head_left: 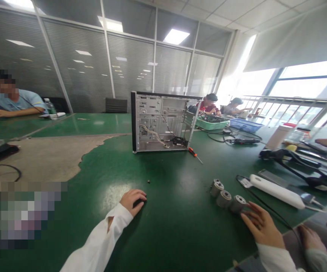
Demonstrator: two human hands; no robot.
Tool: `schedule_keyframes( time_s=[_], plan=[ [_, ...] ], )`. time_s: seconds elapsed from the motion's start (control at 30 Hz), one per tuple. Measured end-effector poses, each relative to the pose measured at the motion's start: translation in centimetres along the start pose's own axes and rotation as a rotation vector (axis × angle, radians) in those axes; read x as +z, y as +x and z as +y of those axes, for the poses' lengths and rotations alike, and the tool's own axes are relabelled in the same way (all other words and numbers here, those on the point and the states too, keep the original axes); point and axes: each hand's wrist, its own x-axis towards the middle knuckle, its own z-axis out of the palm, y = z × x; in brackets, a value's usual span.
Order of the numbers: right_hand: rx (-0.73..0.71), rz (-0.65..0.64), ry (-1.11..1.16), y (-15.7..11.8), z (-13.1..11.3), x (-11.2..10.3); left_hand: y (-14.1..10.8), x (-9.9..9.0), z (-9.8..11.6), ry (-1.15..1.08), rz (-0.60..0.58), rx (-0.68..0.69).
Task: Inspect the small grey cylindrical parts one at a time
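My left hand (133, 200) rests on the green table, palm down, its fingers bent loosely. A dark patch shows under its fingers, and I cannot tell if that is shadow. Just beyond lies a tiny dark piece (148, 181). My right hand (264, 224) has its thumb and fingers apart, the tips at the right side of a grey metal cylinder (238, 204) that looks like a small motor. Two similar cylinders stand to its left, a middle one (224, 198) and a farther one (217, 187). All three are upright on the table.
An opened computer case (163, 121) stands ahead, an orange-handled screwdriver (195, 155) beside it. A white power strip (276, 191) with cables lies at right. Farther back are a green basket (213, 124) and a blue basket (245, 125). Several people sit around the table.
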Motion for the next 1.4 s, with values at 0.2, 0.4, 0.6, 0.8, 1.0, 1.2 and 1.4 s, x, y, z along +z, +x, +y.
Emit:
schedule_keyframes(
  time_s=[0.2,0.4,0.6,0.8,1.0,1.2,1.4],
  plan=[
    [-0.493,-0.094,-0.014,-0.5,-7.6,2.0,-0.2,0.0,0.0,0.007,0.013,0.010],
    [-0.810,-0.656,0.028,-1.4,-16.8,11.0,-0.2,0.2,-0.3,0.006,0.013,0.022],
    [-0.864,-0.625,-0.065,-1.0,-18.7,21.5,-0.4,0.6,-0.6,0.021,-0.002,0.023],
    [-0.972,-0.610,-0.003,-0.9,-17.6,21.4,-0.7,0.5,-0.5,0.019,-0.021,-0.007],
    [-1.036,-0.333,-0.170,0.5,-12.4,10.4,-0.8,0.4,0.0,0.016,-0.006,-0.031],
    [-0.786,0.005,-0.513,5.8,-4.2,0.7,-0.6,0.6,-0.3,0.029,-0.004,-0.027],
    [-0.679,-0.184,-0.584,5.9,-0.1,-0.4,-0.7,0.5,-0.2,0.037,-0.014,-0.048]
  ],
)
